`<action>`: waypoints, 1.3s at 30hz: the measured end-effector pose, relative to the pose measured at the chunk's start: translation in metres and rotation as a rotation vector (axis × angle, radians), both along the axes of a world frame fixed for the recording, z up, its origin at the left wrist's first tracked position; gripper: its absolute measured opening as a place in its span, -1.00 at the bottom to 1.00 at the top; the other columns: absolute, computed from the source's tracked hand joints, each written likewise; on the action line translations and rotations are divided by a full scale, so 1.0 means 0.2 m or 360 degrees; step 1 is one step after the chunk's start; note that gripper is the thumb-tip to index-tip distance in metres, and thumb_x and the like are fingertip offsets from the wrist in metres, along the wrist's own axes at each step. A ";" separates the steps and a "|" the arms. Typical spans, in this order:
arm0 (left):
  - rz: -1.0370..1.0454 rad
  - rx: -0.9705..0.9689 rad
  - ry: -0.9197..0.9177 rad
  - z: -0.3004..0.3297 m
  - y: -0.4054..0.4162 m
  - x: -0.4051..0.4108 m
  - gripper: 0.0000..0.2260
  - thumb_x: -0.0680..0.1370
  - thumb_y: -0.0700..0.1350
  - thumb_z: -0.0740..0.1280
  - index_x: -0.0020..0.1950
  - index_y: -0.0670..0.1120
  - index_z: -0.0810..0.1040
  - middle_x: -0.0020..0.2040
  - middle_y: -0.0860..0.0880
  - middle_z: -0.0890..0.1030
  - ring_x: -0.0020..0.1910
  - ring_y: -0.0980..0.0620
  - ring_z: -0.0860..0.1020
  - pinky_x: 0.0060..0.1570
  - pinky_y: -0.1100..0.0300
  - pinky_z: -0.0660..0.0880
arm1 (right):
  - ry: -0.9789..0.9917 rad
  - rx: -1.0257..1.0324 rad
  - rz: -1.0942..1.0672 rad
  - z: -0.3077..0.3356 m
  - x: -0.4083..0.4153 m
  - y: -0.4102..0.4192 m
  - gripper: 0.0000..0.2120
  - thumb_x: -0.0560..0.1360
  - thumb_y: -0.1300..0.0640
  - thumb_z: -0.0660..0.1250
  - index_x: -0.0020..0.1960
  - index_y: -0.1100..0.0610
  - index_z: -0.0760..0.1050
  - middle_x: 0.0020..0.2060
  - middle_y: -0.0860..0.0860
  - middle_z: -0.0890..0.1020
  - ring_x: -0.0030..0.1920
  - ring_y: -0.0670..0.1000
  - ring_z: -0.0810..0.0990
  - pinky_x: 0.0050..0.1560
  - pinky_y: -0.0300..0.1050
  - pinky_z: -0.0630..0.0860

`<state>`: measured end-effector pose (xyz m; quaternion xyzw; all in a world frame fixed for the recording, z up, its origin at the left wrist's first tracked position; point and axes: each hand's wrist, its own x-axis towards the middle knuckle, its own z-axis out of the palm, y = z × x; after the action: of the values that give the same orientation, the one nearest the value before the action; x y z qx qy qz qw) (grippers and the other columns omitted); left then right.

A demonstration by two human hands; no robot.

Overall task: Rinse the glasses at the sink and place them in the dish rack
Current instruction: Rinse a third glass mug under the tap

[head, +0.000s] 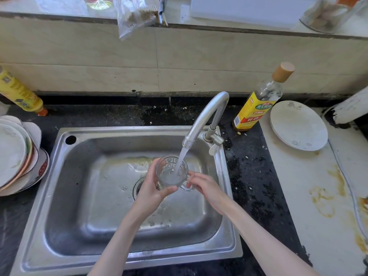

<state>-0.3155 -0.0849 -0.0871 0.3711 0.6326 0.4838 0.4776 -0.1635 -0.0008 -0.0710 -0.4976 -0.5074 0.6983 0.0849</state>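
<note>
The glass mug [171, 172] is held upright over the sink [65, 176], directly beneath the faucet [207, 118] outlet, with the running stream [181, 158] entering its mouth and water collecting inside. The left hand [151, 186] wraps the mug body from the side away from the faucet base, thumb curled under the near wall; the right hand [207, 188] pinches the handle [188, 185] on the faucet-base side. Expected handling: rigid, fragile, slick when wet, and heavier as it fills; retain the handle grip and support the body wall. Beside the faucet base stands a yellow-labelled bottle [256, 104]; beyond it a white plate [298, 126] lies on the stained counter. On the sink's far side from the faucet, stacked plates [18, 156] lean together. No dish rack is identifiable. The spout overhanging the mug limits upward clearance.
</note>
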 end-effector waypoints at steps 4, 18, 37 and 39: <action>0.0013 0.0030 0.0080 -0.01 0.00 0.00 -0.33 0.21 0.02 0.47 0.23 0.30 0.25 0.25 0.21 0.42 0.29 0.17 0.38 0.31 0.15 0.29 | -0.0044 -0.0047 0.0009 0.01 0.01 0.00 -0.72 0.54 0.26 0.19 -0.33 0.11 0.46 0.08 -0.11 0.53 0.06 -0.18 0.50 0.11 -0.33 0.37; 0.0067 -0.0622 0.0291 -0.01 0.01 -0.01 -0.43 0.33 0.22 0.42 0.21 -0.02 0.38 -0.02 0.06 0.53 -0.05 0.13 0.52 0.00 0.15 0.49 | -0.0434 0.0219 0.0254 0.03 -0.02 -0.01 -0.74 0.59 -0.07 0.16 0.01 0.10 0.49 -0.09 0.06 0.67 -0.36 -0.07 0.60 -0.15 -0.16 0.52; -0.0175 -0.0604 0.0184 0.03 0.02 0.08 -0.66 0.60 0.02 0.16 0.36 0.04 0.22 0.25 0.07 0.47 0.13 0.06 0.51 0.09 0.23 0.36 | -0.0273 -0.0609 -0.0517 -0.03 -0.09 0.05 -0.78 0.62 -0.06 0.12 0.10 0.09 0.34 -0.33 0.17 0.62 -0.63 -0.07 0.39 -0.44 -0.24 0.39; -0.0129 -0.0443 0.0297 0.03 0.03 0.10 -0.66 0.59 0.00 0.18 0.35 0.01 0.25 0.24 0.02 0.49 0.11 0.02 0.53 0.04 0.20 0.40 | -0.0151 -0.0553 -0.0578 -0.02 -0.10 0.04 -0.77 0.63 -0.02 0.10 0.19 0.09 0.34 -0.49 0.06 0.56 -0.67 -0.11 0.32 -0.48 -0.21 0.33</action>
<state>-0.2951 -0.0798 -0.0815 0.3698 0.7196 0.3353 0.4827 -0.1836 0.0077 -0.0750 -0.6201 -0.2854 0.7241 0.0982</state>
